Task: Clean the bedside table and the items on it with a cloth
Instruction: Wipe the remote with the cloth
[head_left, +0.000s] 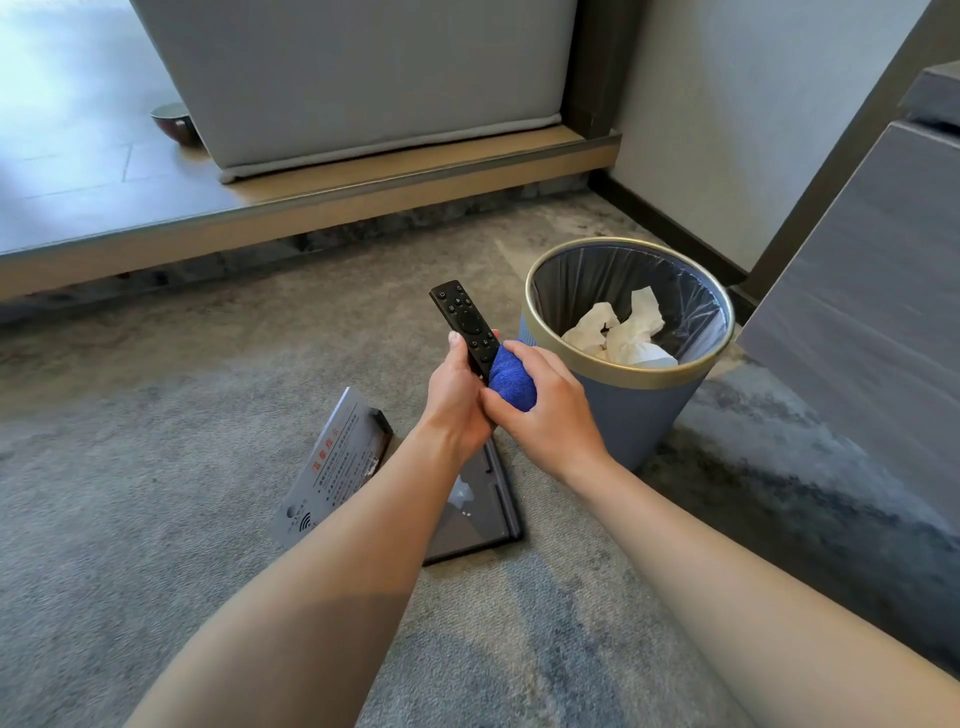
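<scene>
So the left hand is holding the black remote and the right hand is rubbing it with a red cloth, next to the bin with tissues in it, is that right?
Not quite: the cloth is blue, not red, as the head view shows. The rest holds: the left hand holds the black remote, the right hand presses the cloth against it, beside the bin with tissues in it.

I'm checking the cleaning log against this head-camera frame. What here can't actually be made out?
- Remote control: lower end hidden by the left hand and the blue cloth.
- Tray on the carpet: mostly covered by the left forearm.
- Sign card: print too small to read.
- Bedside table: cut off by the right edge; top unseen.
- Waste bin: tissues hide its bottom.
</scene>
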